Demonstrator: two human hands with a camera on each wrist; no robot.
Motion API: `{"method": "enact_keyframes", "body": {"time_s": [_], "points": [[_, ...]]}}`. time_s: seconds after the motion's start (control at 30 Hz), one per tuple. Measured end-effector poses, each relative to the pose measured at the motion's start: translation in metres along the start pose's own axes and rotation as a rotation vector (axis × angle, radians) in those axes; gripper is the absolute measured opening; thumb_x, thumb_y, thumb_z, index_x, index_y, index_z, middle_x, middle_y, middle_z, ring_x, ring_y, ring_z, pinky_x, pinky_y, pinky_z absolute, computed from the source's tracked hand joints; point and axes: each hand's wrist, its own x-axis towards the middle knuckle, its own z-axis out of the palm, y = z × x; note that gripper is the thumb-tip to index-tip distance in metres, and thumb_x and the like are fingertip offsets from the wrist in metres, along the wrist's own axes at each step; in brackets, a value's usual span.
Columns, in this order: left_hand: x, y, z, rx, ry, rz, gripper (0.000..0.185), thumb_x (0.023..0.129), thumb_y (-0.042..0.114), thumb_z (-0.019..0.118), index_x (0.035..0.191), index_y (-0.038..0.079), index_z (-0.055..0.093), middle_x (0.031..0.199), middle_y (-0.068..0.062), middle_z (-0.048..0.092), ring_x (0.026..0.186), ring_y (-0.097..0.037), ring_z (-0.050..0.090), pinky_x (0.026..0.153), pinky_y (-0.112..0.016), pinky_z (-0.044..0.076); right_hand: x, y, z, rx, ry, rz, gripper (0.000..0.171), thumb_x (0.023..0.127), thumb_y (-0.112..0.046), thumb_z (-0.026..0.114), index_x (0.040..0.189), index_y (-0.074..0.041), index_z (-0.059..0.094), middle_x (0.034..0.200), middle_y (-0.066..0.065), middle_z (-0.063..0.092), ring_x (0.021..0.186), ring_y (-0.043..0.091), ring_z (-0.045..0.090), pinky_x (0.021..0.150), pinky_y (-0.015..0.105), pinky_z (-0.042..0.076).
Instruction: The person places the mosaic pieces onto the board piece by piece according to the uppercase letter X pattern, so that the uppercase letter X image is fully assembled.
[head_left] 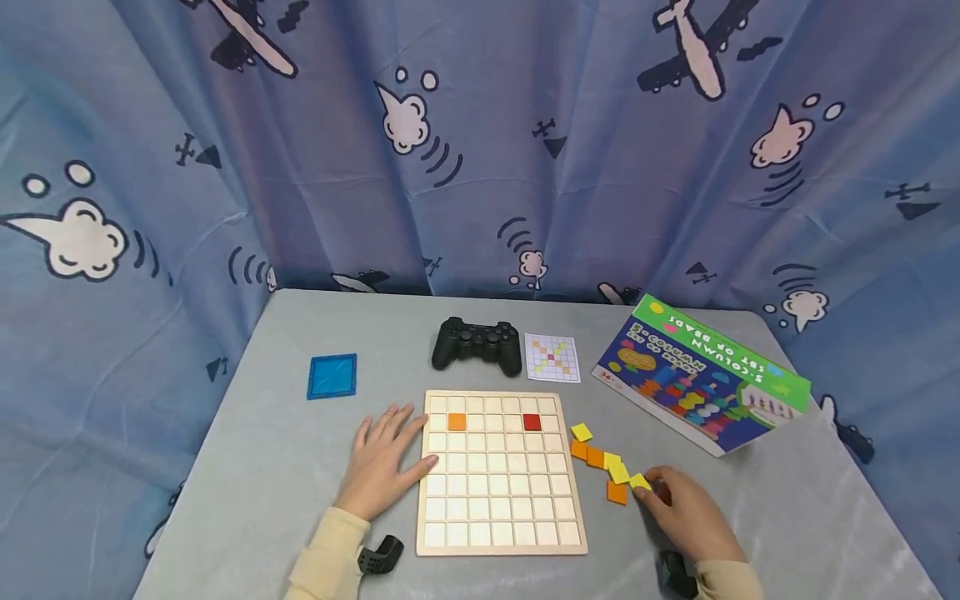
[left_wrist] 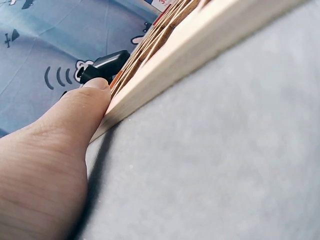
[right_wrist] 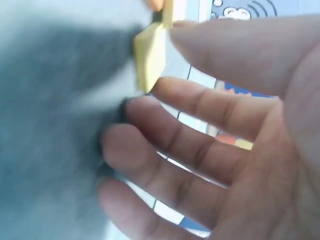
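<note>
A wooden grid board (head_left: 500, 550) lies on the table, with an orange tile (head_left: 457, 422) and a red tile (head_left: 532, 422) in its second row from the far side. My left hand (head_left: 381, 467) rests at the board's left edge, fingers spread; in the left wrist view its thumb (left_wrist: 82, 107) touches the board's side (left_wrist: 165, 75). Right of the board, my right hand (head_left: 690, 510) pinches a yellow tile (head_left: 639, 482) between thumb and index finger, at the near end of a string of loose yellow and orange tiles. In the right wrist view this yellow tile (right_wrist: 151, 55) sits between those fingertips.
Behind the board lie a black game controller (head_left: 477, 346) and a printed pattern card (head_left: 552, 358). A blue square tray (head_left: 332, 377) is at the left. The colourful box (head_left: 701, 375) stands back right, near the loose tiles. A patterned curtain (head_left: 480, 167) hangs behind the table.
</note>
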Motion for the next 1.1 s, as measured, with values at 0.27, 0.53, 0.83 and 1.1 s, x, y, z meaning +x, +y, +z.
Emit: {"method": "enact_keyframes", "body": {"time_s": [0.27,0.53,0.83,1.1], "points": [[0.001,0.000,0.001,0.004,0.010,0.004,0.066,0.089,0.064,0.051,0.145,0.028,0.044,0.154,0.000,0.035,0.145,-0.024,0.023,0.117,-0.053,0.006,-0.004,0.003,0.004,0.013,-0.024,-0.016,0.055,0.088,-0.036,0.068,0.118,0.007,0.055,0.079,0.004,0.053,0.068,0.017,0.046,0.059,0.031,0.041],[0.000,0.000,0.002,-0.013,0.015,0.007,0.066,0.089,0.063,0.052,0.143,0.026,0.047,0.153,0.000,0.036,0.145,-0.023,0.023,0.118,-0.050,0.009,-0.004,-0.003,0.007,0.032,-0.025,-0.044,0.048,0.086,-0.025,0.072,0.119,0.006,0.054,0.079,0.003,0.053,0.068,0.017,0.046,0.060,0.031,0.042],[0.000,-0.002,0.001,0.032,0.158,0.144,0.062,0.083,0.061,0.062,0.133,0.025,0.058,0.145,-0.001,0.049,0.138,-0.021,0.038,0.115,-0.059,0.011,-0.005,-0.006,0.011,0.022,0.029,-0.046,0.047,0.086,-0.017,0.071,0.127,-0.001,0.055,0.088,0.006,0.056,0.073,0.018,0.048,0.063,0.033,0.045],[0.000,-0.001,-0.001,-0.014,0.016,0.106,0.073,0.083,0.067,0.057,0.141,0.025,0.049,0.153,-0.002,0.036,0.144,-0.024,0.027,0.117,-0.056,0.007,-0.006,-0.006,0.013,0.019,0.079,-0.049,0.037,0.085,-0.011,0.072,0.120,-0.006,0.062,0.087,0.006,0.054,0.072,0.018,0.047,0.062,0.032,0.045]]}}
